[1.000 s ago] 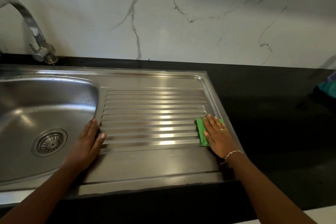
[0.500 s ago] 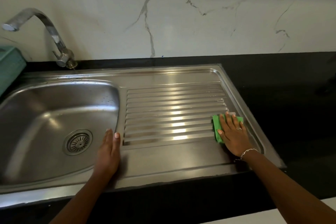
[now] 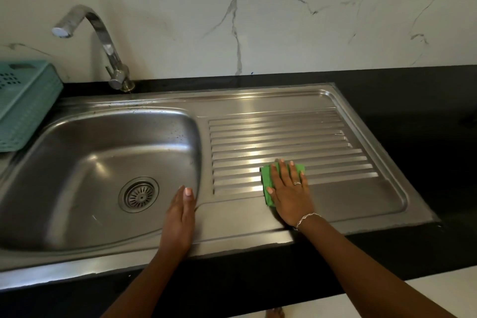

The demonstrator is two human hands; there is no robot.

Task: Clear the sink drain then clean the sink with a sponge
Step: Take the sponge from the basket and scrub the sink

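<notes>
The right hand (image 3: 289, 193) is pressing a green sponge (image 3: 266, 179) flat against the ribbed drainboard (image 3: 284, 134), right of centre in the frame. Its fingers are lying straight and slightly fanned rather than curling round the sponge. That open press is probably the main weakness. With nothing pinching the sponge, a stroke across the raised ribs could be snagging an edge and letting the hand slide off it, or riding over the crests and leaving the grooves unwiped. The left hand (image 3: 180, 217) is resting flat with its fingers close together on the steel strip between the basin (image 3: 90, 162) and the drainboard, fingertips at the basin's lip. If that strip is wet, the bracing hand could be slipping down toward the drain (image 3: 138, 194), where no debris is showing. A wide sweep toward the right of the frame could also be pushing dirty water onto the black countertop (image 3: 426, 124). The hand is covering most of the sponge. Its long axis seems to be running from the frame's lower edge up toward the wall, across the ribs, though I cannot be sure.
</notes>
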